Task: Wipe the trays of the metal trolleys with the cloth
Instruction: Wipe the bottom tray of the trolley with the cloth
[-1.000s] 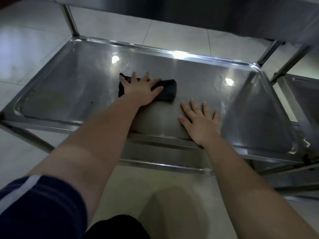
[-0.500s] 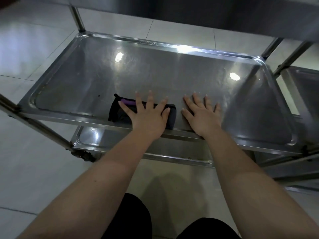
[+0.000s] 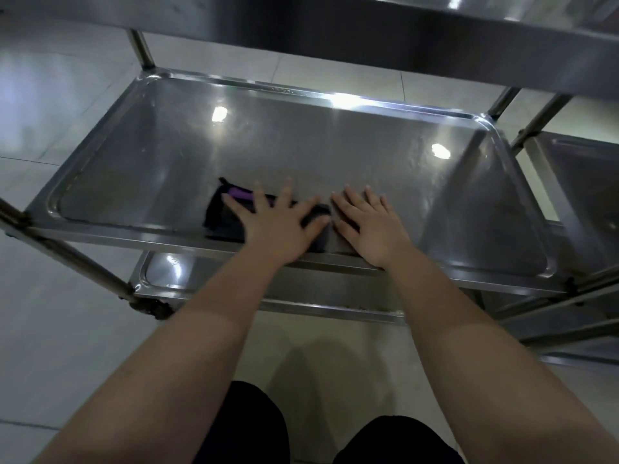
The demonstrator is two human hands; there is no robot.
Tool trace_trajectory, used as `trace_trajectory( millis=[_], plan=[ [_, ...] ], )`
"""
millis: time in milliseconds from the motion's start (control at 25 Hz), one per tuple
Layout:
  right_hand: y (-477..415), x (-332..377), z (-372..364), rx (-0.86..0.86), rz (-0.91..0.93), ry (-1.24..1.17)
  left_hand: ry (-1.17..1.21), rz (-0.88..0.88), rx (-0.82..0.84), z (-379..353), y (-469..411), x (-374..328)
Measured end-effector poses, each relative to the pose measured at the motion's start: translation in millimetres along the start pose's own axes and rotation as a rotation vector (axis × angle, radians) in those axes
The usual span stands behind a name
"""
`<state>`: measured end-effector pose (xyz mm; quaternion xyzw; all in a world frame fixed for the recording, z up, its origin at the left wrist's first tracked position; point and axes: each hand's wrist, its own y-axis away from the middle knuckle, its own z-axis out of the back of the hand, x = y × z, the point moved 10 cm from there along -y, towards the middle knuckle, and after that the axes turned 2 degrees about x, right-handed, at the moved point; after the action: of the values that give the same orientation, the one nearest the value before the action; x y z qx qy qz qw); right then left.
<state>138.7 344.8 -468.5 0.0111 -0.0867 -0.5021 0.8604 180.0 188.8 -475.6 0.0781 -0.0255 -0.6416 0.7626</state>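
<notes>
A shiny metal trolley's middle tray [image 3: 301, 142] lies in front of me. On its near edge sits a folded dark cloth [image 3: 222, 217] with a purple stripe. My left hand [image 3: 279, 224] presses flat on the cloth, fingers spread and straight. Just to its right, my right hand [image 3: 368, 224] rests flat on the bare tray by the near rim, fingers straight, holding nothing. Most of the cloth is hidden under my left palm.
The trolley's upper tray [image 3: 402, 31] overhangs at the top. A lower tray [image 3: 174, 269] shows beneath the near rim. A second trolley's tray [image 3: 582, 182] stands at the right. Upright posts [image 3: 142, 48] flank the corners. Pale tiled floor [image 3: 50, 329] surrounds everything.
My left hand has dragged the cloth from the tray's middle back to the near edge, beside my right hand. The right hand has stayed in place.
</notes>
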Motion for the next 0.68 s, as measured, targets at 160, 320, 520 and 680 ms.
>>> trace_trajectory(
  millis=[160,320,520,680],
  plan=[
    [-0.8,-1.8,-3.4,0.016,0.013,0.005,0.029,0.016,-0.075,9.1,2.1,57.4],
    [-12.5,-3.5,-13.1,0.129,-0.087,0.015,0.021,0.255,-0.033,14.6,8.4,180.3],
    [-77.0,113.4,-8.3,0.007,-0.031,-0.029,0.063,0.151,-0.010,10.6,15.6,141.0],
    [-93.8,137.6,-26.5,0.065,-0.071,0.041,0.054,0.205,-0.049,13.6,20.9,223.8]
  ],
)
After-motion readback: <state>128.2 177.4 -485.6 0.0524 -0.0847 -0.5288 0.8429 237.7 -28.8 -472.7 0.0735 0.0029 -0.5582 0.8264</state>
